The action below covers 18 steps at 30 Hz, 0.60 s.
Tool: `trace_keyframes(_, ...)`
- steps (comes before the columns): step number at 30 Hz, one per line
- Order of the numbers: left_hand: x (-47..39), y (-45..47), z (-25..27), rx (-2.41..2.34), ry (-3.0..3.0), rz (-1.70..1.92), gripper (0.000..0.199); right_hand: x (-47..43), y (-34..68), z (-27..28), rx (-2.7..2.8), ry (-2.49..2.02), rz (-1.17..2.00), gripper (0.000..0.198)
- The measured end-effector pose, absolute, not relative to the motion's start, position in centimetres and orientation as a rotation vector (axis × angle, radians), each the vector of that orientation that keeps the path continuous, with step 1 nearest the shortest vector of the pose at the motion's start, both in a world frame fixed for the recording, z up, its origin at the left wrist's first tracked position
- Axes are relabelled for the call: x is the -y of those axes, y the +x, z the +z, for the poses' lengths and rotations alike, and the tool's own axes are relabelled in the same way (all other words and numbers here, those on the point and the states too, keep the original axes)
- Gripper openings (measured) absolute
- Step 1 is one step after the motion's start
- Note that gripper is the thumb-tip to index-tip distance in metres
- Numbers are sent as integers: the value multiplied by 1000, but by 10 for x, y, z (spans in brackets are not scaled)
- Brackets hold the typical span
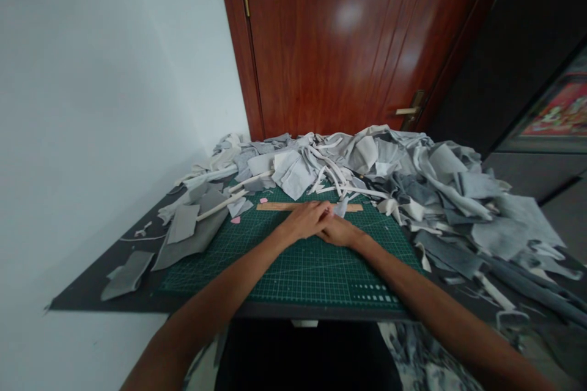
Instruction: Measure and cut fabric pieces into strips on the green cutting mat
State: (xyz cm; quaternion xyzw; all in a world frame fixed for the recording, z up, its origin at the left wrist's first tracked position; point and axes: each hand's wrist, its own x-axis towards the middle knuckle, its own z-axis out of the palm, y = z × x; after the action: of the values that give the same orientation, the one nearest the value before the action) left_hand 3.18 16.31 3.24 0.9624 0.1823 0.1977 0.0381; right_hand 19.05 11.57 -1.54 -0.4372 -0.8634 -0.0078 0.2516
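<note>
My left hand point(306, 220) and my right hand point(340, 230) meet over the middle of the green cutting mat point(284, 275). The left lies partly across the right, and the fingers of both are curled closed. Whatever they hold, if anything, is hidden. Just beyond them a small grey cloth scrap point(341, 207) pokes up; whether a hand grips it I cannot tell. A wooden ruler point(274, 206) lies flat behind the hands, its middle partly covered by them. Two pink pieces, one a flat chip point(235, 220), rest left of the ruler.
Grey and white fabric scraps point(293, 174) are heaped along the back of the dark table point(96, 281). A larger heap point(499, 220) spreads down the right side. Grey pieces point(128, 275) lie at left. A white wall point(114, 104) and a wooden door point(321, 43) border the table.
</note>
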Motion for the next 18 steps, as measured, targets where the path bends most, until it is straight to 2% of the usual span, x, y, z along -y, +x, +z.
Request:
trace_keyframes(4,-184,11,34,-714,2932,641,25,-123,218,4,2320,-1216,-111,27)
trace_keyframes(6,-197,0,33,-807,2916,651,29,-125,247,11,2048,-1342,-206,28)
trace_keyframes(11,-225,-18,24,-1036,2843,668,38,-115,325,16,1264,-1661,-686,34)
trace_keyframes(18,-221,-33,42,-1275,2781,677,37,-111,316,11,1382,-1633,-679,36)
